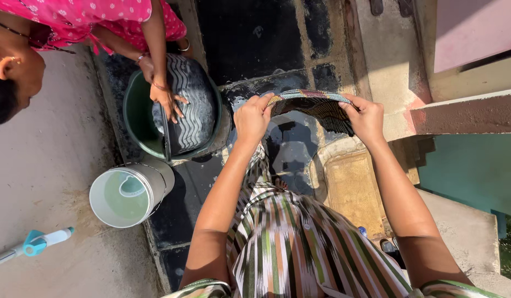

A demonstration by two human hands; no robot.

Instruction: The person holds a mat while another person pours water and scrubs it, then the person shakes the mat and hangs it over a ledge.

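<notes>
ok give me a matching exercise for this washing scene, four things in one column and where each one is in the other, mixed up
Things:
1. dark patterned cloth
2. wavy striped cloth
3. white bucket
4. blue and white handle

Places:
A. lying on the floor at the far left
B. inside the green tub, under another person's hand
C. stretched between the left hand and the right hand
D. on the floor just below the green tub

Pairs: 1-C, 2-B, 3-D, 4-A
</notes>
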